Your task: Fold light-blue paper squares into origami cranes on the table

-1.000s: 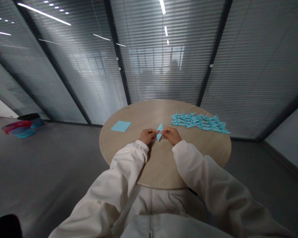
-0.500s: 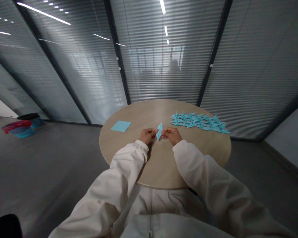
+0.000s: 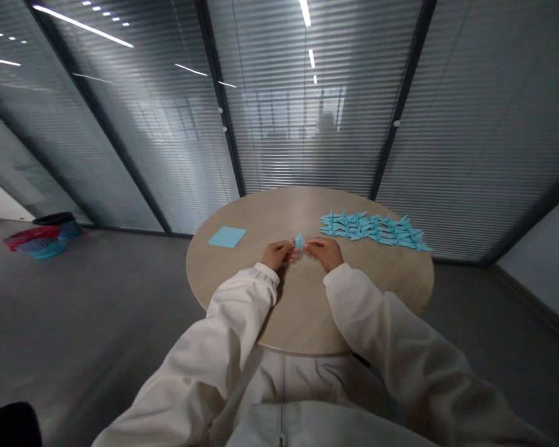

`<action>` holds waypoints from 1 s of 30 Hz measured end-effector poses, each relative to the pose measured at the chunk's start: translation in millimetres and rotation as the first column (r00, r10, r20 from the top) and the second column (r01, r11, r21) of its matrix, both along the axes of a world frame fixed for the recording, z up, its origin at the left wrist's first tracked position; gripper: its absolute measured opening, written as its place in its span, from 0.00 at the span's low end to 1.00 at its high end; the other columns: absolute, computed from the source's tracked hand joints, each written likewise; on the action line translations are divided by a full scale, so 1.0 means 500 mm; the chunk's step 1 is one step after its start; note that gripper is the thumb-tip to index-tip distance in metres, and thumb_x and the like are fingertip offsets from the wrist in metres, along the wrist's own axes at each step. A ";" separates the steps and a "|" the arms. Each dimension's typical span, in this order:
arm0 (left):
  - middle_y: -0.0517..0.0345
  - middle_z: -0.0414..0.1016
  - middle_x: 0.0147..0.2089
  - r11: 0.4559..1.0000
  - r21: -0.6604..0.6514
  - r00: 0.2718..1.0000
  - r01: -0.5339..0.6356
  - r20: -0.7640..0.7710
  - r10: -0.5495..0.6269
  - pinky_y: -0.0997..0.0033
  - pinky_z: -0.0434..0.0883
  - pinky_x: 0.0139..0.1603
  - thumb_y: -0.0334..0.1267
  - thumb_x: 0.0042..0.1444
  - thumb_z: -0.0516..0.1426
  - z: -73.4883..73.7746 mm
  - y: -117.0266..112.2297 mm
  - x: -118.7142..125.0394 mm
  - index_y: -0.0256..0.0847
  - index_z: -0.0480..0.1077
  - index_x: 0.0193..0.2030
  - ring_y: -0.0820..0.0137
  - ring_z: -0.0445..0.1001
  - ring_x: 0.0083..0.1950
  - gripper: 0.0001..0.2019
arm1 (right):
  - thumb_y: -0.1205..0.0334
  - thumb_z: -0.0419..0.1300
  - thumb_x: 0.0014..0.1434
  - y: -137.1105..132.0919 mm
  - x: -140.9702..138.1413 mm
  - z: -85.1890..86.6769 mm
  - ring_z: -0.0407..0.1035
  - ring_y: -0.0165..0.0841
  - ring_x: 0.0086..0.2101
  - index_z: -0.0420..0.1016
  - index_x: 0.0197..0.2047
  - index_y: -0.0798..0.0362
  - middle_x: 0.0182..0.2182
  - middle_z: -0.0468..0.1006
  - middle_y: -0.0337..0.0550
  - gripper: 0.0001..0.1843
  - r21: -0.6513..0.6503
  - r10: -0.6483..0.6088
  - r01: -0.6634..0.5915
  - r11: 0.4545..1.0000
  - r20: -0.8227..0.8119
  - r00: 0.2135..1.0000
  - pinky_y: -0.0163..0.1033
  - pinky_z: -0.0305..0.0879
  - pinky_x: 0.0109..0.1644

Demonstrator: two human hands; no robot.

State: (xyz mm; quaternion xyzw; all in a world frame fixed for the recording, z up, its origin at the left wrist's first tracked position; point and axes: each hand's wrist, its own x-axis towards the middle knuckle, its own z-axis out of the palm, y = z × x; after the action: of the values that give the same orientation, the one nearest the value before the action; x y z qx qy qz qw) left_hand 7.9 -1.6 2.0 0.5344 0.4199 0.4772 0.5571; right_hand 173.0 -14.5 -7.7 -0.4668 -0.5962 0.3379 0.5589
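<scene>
Between my hands, over the middle of the round table, is a small folded piece of light blue origami paper [image 3: 299,240]. My left hand [image 3: 279,254] pinches it from the left, with fingertips closed on its edge. From the other side my right hand [image 3: 325,252] grips it between thumb and fingers. Its lower part is partly hidden by the fingers. Rows of several light blue paper cranes [image 3: 372,227] lie to the right of my right hand. Left of my left hand lies a flat stack or sheet of square blue paper [image 3: 227,236].
The round wooden table [image 3: 302,316] stands before me, close to a glass partition with blinds [image 3: 298,155]. On the floor at far left are two bins, one with a red liner [image 3: 35,239] and one with a black rim [image 3: 58,220].
The folded paper showed as a tall pointed diamond earlier; now it looks shorter, with its lower point folded up or turned out of sight. Both hands stay in nearly the same place.
</scene>
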 end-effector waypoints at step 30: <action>0.59 0.75 0.27 0.995 0.104 1.000 -0.007 0.028 0.004 0.74 0.69 0.30 0.30 0.31 0.66 0.011 -0.008 -0.001 0.33 0.63 0.56 0.75 0.71 0.25 0.39 | 0.70 0.53 0.50 -0.005 -0.005 -0.003 0.66 0.35 0.46 0.63 0.59 0.44 0.47 0.66 0.47 0.32 0.163 0.081 -0.115 0.980 0.202 0.976 0.39 0.69 0.44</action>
State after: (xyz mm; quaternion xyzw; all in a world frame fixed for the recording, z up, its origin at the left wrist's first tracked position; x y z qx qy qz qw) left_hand 7.2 -5.4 7.5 0.5550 0.3883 0.5074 0.5327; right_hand 170.4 -16.7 -9.4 -0.4169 -0.6974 0.2647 0.5193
